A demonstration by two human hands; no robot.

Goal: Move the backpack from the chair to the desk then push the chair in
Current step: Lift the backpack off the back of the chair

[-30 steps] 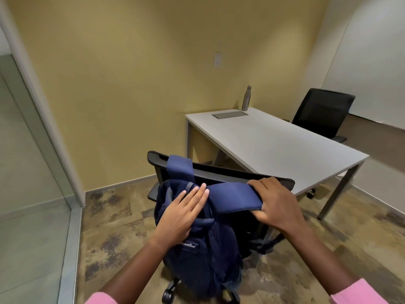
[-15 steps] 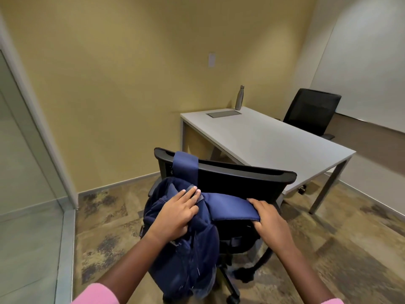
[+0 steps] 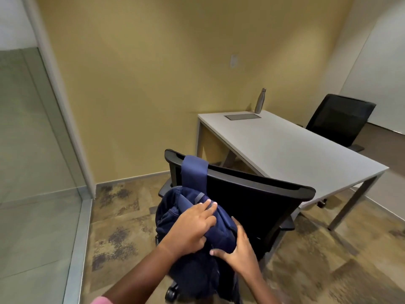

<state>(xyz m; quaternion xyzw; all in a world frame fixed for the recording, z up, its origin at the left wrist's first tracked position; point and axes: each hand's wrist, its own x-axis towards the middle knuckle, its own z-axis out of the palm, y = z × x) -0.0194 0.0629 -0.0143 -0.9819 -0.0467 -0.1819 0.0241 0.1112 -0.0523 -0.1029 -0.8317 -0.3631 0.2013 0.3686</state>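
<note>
This is a small office meeting room. A plain white desk [image 3: 295,148] on grey metal legs stands against a mustard-yellow wall [image 3: 153,84], with a flush grey cable hatch [image 3: 242,116] set into its top and a steel water bottle [image 3: 260,100] beside it. Two black mesh-backed task chairs on castors flank the desk, the near chair [image 3: 252,202] pulled out and the far chair [image 3: 338,119] opposite. A frosted glass partition [image 3: 28,150] in a metal frame closes the left side, a whiteboard [image 3: 385,80] hangs on the right wall, and patterned commercial carpet tiles [image 3: 118,224] cover the floor.
</note>
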